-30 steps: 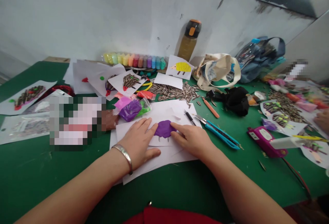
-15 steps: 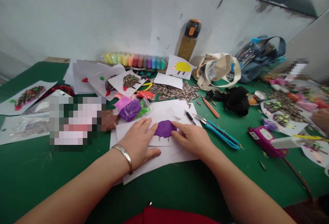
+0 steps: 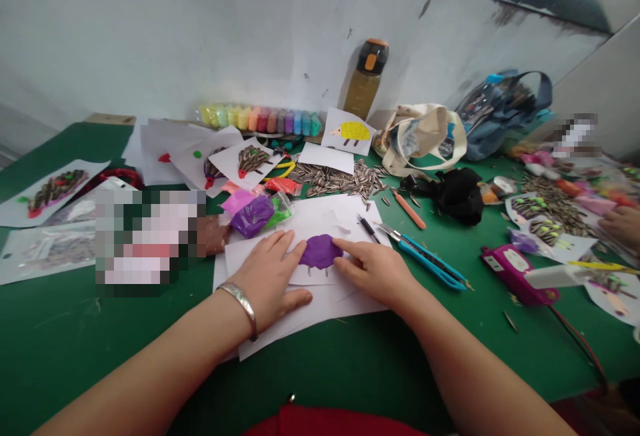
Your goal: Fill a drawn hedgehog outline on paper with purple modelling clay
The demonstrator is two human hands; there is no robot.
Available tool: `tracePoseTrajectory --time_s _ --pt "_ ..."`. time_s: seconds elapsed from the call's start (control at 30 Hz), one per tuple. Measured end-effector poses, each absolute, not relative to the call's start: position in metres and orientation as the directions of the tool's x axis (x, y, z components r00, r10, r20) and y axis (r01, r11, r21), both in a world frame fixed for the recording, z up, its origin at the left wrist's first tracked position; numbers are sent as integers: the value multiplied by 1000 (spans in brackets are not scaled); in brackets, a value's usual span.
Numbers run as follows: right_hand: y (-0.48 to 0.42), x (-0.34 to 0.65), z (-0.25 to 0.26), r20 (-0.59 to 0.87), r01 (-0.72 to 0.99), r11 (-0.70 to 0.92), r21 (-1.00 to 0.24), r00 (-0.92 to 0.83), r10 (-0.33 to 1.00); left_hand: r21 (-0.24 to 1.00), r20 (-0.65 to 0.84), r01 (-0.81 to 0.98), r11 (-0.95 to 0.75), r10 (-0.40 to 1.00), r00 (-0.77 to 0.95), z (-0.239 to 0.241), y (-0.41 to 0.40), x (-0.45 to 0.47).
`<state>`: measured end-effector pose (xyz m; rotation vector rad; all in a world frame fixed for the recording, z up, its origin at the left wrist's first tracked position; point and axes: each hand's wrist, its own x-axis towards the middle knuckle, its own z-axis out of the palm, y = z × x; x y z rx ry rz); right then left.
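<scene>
A flattened patch of purple modelling clay (image 3: 320, 251) lies on a white sheet of paper (image 3: 280, 335), with two short drawn legs below it. My left hand (image 3: 267, 273) rests flat on the paper, fingers stretched out, its index fingertip at the clay's left edge. At the right edge, the index finger of my right hand (image 3: 377, 268) touches the clay; its other fingers are partly bent and hold nothing. Behind my left hand is a packet of purple clay (image 3: 253, 216). A black pen (image 3: 369, 228) and a blue utility knife (image 3: 430, 261) lie beyond my right hand.
Sunflower seeds (image 3: 345, 179) lie heaped behind the paper, near an orange clay tool (image 3: 410, 211). Along the wall stand a row of coloured clay (image 3: 270, 121) and a drink bottle (image 3: 366, 83). A magenta glue gun (image 3: 517, 275) and another person's hand (image 3: 623, 226) are at right.
</scene>
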<state>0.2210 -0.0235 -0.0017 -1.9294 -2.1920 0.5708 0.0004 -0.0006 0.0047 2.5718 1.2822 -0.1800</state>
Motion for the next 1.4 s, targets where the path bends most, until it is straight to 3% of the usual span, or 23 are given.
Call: tracePoseTrajectory --time_s 0.1,0.23,0.4,0.6,0.8,1.17,1.4 --pt "-24 221 0 -149 918 39 -395 -106 983 188 -197 794 -578 770 607 3 -1 0" --pt "-25 221 1 -115 931 121 -343 -169 979 193 -177 783 -591 764 620 3 -1 -1" --pt "-25 224 4 -172 899 58 -433 -146 974 194 -171 782 -592 765 621 2 -1 -1" --pt "-28 224 5 -150 936 157 -316 -213 965 178 -184 787 -590 766 616 3 -1 -1" --pt "-32 229 7 -181 910 141 -390 -226 957 177 -188 791 -585 769 611 3 -2 -1" --pt "-37 225 9 -144 945 208 -251 -249 958 181 -182 784 -593 763 620 1 -1 -2" --pt "-51 197 13 -164 898 412 -151 -434 886 211 -126 761 -613 755 643 -4 -1 -4"
